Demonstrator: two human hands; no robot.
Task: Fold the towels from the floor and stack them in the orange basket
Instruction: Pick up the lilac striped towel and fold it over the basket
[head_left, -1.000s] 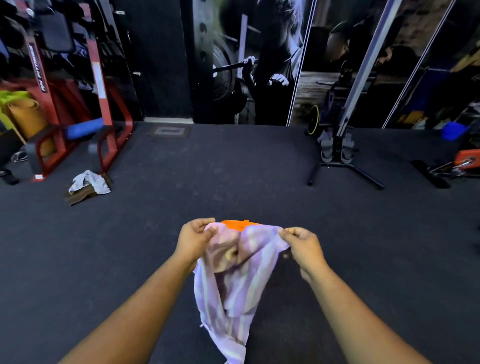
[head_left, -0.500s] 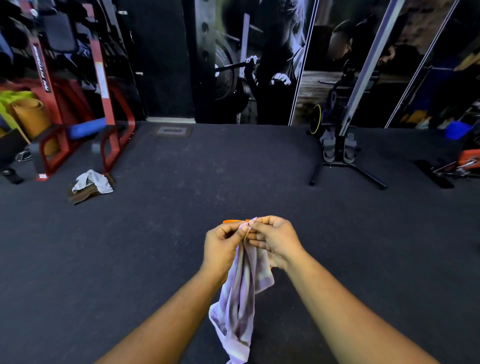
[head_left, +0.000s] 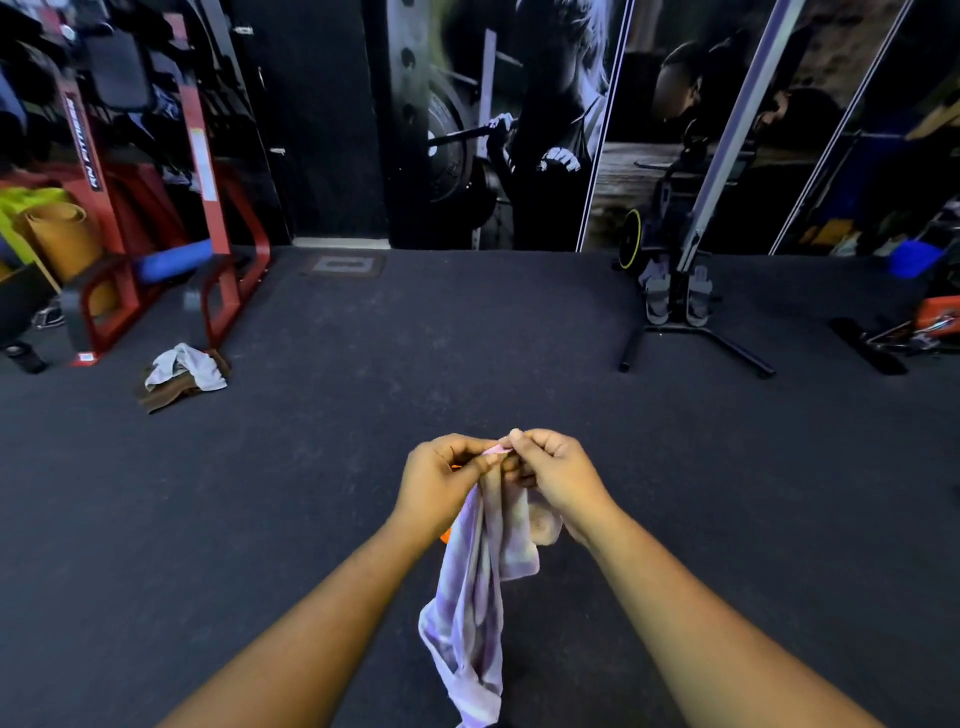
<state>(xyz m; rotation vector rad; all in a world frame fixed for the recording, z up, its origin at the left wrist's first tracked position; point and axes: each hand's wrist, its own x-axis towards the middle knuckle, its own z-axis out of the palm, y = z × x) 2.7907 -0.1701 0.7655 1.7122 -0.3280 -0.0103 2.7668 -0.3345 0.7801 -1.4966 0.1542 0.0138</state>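
The fingers (head_left: 524, 447) of both hands meet at the top edge of a purple towel (head_left: 478, 582), curled and pinching the cloth between thumb and fingertips. The left hand (head_left: 441, 480) holds the edge from the left side, the right hand (head_left: 558, 475) from the right, and the two touch each other at the pinch. The towel hangs down from that point in a narrow doubled length, pale purple with lighter stripes, with one shorter fold ending just below the right wrist and a longer part running down to the bottom edge of the view. Small bits of an orange basket (head_left: 444, 535) show just behind the left hand and beside the towel; most of it is hidden by the hands and cloth, so what it holds cannot be told. Both bare forearms reach in from the bottom corners. Under everything lies a dark grey floor (head_left: 727, 493). Well apart, to the far left, a white towel (head_left: 187, 366) lies crumpled on a brown towel (head_left: 166, 397) on the floor, just beside the foot of a red rack (head_left: 208, 171). A rolled tan mat (head_left: 60, 234) stands at the left edge behind the rack. To the far right a black stand (head_left: 680, 332) rests on the floor before a wall mural.
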